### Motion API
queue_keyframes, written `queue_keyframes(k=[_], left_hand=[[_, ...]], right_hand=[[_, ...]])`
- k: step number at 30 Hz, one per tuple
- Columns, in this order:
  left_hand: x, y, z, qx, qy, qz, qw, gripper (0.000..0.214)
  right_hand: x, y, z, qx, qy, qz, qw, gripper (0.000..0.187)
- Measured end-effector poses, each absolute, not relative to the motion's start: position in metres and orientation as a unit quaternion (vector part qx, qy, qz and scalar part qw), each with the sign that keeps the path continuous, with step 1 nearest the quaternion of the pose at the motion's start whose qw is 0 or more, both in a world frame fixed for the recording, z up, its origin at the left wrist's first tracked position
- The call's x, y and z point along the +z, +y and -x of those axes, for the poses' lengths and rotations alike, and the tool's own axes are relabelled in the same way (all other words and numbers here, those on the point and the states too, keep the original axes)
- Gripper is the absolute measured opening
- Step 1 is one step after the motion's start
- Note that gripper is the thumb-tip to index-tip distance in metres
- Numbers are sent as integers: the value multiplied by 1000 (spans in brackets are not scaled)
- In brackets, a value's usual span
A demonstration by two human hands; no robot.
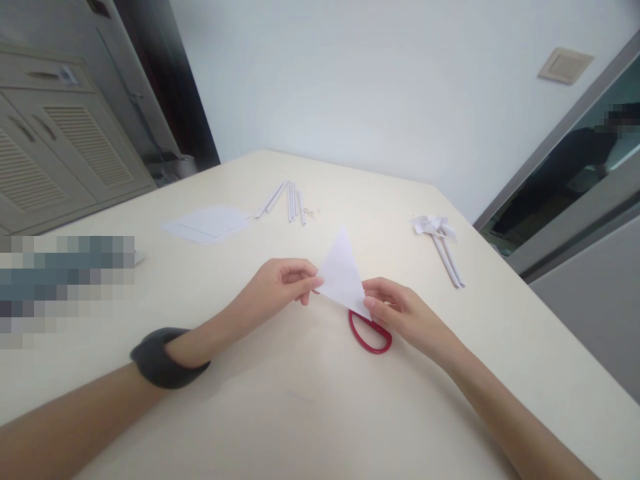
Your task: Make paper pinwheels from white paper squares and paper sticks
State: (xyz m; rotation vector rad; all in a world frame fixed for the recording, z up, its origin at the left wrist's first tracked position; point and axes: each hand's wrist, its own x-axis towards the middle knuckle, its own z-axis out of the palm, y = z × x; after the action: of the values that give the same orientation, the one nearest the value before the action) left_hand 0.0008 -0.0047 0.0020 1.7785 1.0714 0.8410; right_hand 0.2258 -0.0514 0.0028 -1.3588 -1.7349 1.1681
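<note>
The left hand and the right hand are pinching the paper triangle by its near corners; uneven pulling could be bending it.

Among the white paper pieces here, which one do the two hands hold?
The triangular piece, pinched at two corners by the left hand and right hand; the flat sheets, rolled sticks and pinwheel shapes lie untouched.
</note>
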Motion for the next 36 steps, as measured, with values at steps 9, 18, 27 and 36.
queue_keyframes(k=[9, 18, 27, 36], left_hand=[[1, -19, -6, 181, 305, -792, 497, 16], [6, -10, -2, 280, 335, -700, 565, 16], [0, -13, -5, 184, 300, -717, 602, 15], [6, -25, -13, 295, 407, -664, 554, 26]], right_hand=[[3, -58, -220, 481, -624, 513, 341, 25], [9, -54, -221, 519, -568, 514, 379, 12], [11, -59, -214, 498, -503, 507, 491, 14], [9, -70, -204, 517, -584, 479, 403, 10]])
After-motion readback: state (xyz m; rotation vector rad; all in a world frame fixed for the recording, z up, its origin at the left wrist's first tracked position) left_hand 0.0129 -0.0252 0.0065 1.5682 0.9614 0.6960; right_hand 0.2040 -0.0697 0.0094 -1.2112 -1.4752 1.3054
